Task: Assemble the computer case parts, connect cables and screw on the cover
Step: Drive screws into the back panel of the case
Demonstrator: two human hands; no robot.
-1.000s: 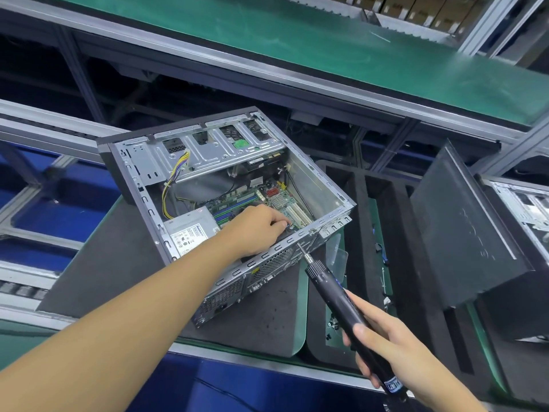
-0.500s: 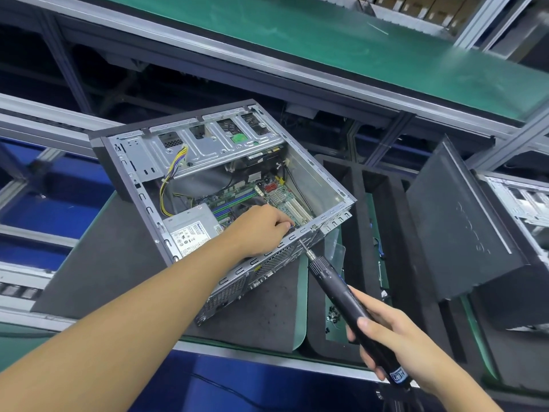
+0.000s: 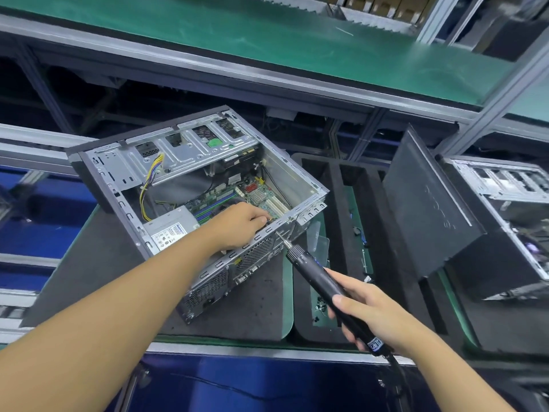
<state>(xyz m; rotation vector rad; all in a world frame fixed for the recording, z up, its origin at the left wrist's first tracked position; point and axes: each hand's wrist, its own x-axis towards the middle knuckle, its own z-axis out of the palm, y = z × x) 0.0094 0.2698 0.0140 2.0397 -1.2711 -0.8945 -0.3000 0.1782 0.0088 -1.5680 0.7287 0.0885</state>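
**Screwdriver bit meeting the rear edge of the open case**

The computer case (image 3: pixel 190 150) is lying on its side with the open face turned up, sitting on a dark foam mat (image 3: pixel 89 263) that is covering the work surface (image 3: pixel 225 341). Inside it, the motherboard (image 3: pixel 258 194), a grey power supply (image 3: pixel 170 231) and a bundle of yellow cables (image 3: pixel 150 185) are showing.

The person's left hand (image 3: pixel 240 224) is reaching down into the case at its rear wall. The fingers are curling over just inside the rim, but I cannot tell whether they are pinching anything, because the tips are hiding behind the metal edge.

The right hand (image 3: pixel 374 313) is wrapping round the black barrel of an electric screwdriver (image 3: pixel 315 278), thumb lying along the top. The tool is slanting up and to the left, and its thin bit is touching the rear rim of the case, just beside the left fingertips. A cord is trailing from the tool's lower end.

To the right of the mat, a black foam tray (image 3: pixel 335 185) is lying with long compartments, and a few small dark screws (image 3: pixel 319 304) are sitting in the nearest one. The dark side cover (image 3: pixel 424 203) is leaning tilted against a second open case (image 3: pixel 511 197), well apart from the first. A green shelf (image 3: pixel 267 34) is running overhead.
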